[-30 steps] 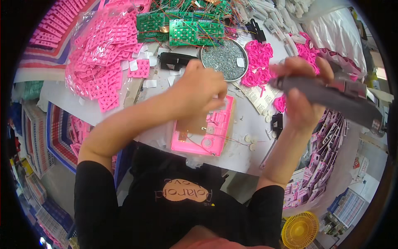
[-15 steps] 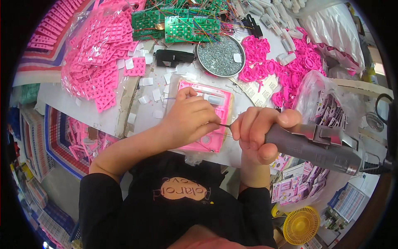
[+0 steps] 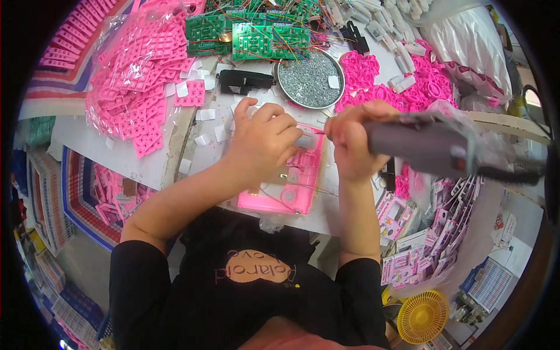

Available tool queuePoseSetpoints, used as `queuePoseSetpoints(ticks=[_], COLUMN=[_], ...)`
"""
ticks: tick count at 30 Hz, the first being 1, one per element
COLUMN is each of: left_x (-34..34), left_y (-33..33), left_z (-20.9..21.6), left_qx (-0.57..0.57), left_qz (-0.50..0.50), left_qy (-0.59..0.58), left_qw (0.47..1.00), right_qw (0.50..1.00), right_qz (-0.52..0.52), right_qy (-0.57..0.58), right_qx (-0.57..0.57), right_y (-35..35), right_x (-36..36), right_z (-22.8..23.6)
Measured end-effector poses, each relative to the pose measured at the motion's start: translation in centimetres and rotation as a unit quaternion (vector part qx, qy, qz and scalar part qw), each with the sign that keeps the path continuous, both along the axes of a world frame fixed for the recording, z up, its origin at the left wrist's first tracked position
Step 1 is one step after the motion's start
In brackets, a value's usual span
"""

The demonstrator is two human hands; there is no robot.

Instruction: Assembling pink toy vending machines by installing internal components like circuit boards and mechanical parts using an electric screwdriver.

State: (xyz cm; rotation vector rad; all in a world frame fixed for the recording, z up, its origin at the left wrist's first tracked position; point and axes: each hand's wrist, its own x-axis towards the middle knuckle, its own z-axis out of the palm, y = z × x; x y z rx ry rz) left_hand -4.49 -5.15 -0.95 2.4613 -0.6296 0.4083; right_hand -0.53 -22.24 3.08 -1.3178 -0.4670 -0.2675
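A pink plastic case (image 3: 265, 202) lies open-side up on the table, with wires and small parts inside. My left hand (image 3: 262, 137) is over its upper left part, fingers curled down onto it, hiding what lies beneath. A grey-white cylindrical part (image 3: 305, 140) shows beside those fingertips. My right hand (image 3: 359, 140) is closed round a grey electric screwdriver (image 3: 417, 146), blurred by motion. Its thin bit points left, near the case's upper right edge; I cannot tell whether it touches.
Beyond the case stands a round metal dish (image 3: 309, 79) of small screws. Green circuit boards (image 3: 271, 41) with wires, bagged pink button pads (image 3: 137, 76) and pink rings (image 3: 356, 79) surround it. A black plastic part (image 3: 245, 81) lies left of the dish. Printed cards (image 3: 408, 256) fill a bag at right.
The screwdriver and my right hand have moved up, its bit now near the case's upper right. My left hand has drawn back up and left from the bit, uncovering more of the case's inside.
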Motion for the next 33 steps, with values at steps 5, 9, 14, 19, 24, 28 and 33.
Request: queuePoseSetpoints(ticks=[5,9,14,19,24,28,33], left_x=[0.0,0.1,0.1,0.2,1.2,2.4,-2.0], left_y=[0.1,0.1,0.1,0.2,0.1,1.1,9.6], left_z=[-0.3,-0.5,-0.2,-0.4,-0.2,0.2,8.3], left_qx=[-0.005,-0.010,-0.013,-0.007,-0.073,-0.035,-0.026], left_qz=[-0.006,-0.007,-0.016,-0.019,-0.062,-0.142,-0.103], left_qy=[0.012,0.019,0.026,0.029,0.046,0.154,0.133], left_qw=[1.000,1.000,0.999,0.999,0.994,0.977,0.985], right_qw=[0.997,1.000,1.000,0.995,0.997,0.983,0.953], right_qz=[0.026,0.011,0.017,0.016,0.042,0.168,-0.093], right_qy=[0.024,0.004,0.018,0.018,0.044,0.078,0.135], right_qx=[0.065,0.003,0.013,-0.099,-0.055,-0.016,-0.255], right_y=[0.0,0.1,0.4,0.4,0.3,-2.7,-11.6], right_x=[0.9,0.8,0.4,0.4,0.4,3.1,7.1], right_z=[-2.1,-1.8,-1.5,-1.5,-2.3,-1.8,-0.7])
